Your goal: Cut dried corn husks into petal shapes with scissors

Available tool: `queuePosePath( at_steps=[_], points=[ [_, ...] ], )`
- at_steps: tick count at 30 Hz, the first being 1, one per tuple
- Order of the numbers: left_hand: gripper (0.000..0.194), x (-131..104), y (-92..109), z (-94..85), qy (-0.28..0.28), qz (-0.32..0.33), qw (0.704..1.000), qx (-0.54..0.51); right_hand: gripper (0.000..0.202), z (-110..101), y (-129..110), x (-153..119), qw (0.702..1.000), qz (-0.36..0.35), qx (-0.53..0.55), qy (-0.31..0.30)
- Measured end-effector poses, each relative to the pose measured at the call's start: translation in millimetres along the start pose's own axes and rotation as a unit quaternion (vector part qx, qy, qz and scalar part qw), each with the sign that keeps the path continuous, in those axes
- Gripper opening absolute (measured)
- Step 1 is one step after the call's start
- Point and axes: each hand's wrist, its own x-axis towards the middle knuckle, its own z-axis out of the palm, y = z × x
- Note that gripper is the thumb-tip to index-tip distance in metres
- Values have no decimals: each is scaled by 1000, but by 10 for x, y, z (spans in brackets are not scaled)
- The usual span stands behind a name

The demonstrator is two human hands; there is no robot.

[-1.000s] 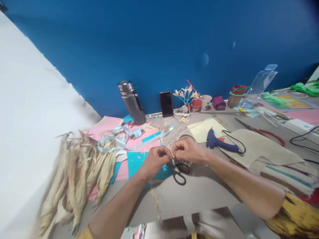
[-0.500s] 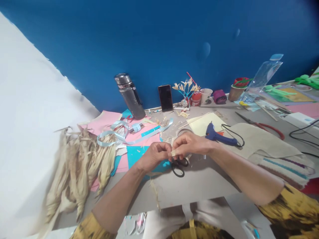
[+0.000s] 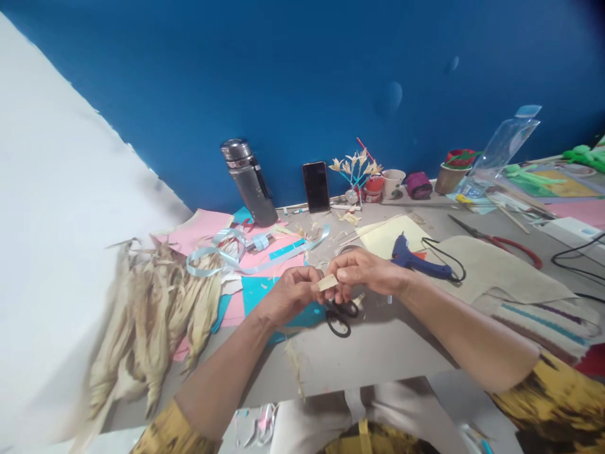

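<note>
A small pale strip of what looks like dried corn husk (image 3: 327,283) is stretched between my two hands above the table. My left hand (image 3: 297,291) is closed and pinches one end of it. On the other side, my right hand (image 3: 362,272) grips the opposite end between thumb and fingers. Just below them lie black-handled scissors (image 3: 339,326), their blades hidden by my hands. To the right rests a blue hot glue gun (image 3: 418,260) near my right wrist. Dried husks (image 3: 151,321) lie in a heap at the left.
Pink and blue paper sheets (image 3: 198,228) with a light blue ribbon (image 3: 208,263) spread over the left side. Along the wall stand a flask (image 3: 250,186), a phone (image 3: 316,187), husk flowers (image 3: 354,167) and a paper cup (image 3: 393,183). Red-handled shears (image 3: 513,247) lie at right.
The husk strip has turned so more of its flat face shows between my fingers. My right hand has shifted its grip slightly. The whole view has moved a little.
</note>
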Motion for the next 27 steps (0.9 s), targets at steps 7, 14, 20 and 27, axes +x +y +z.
queuePosePath(
  at_steps=[7,14,20,27],
  points=[
    [15,-15,4,-90,80,24,991,103,37,221,150,129,982,-44,14,183],
    [14,-56,19,-58,40,15,989,144,32,217,195,123,985,-44,80,146],
    [22,-47,-2,-30,27,17,995,95,42,155,184,104,980,-20,183,78],
    [21,-22,-18,-49,70,17,992,101,37,144,212,127,981,-62,138,117]
  ],
)
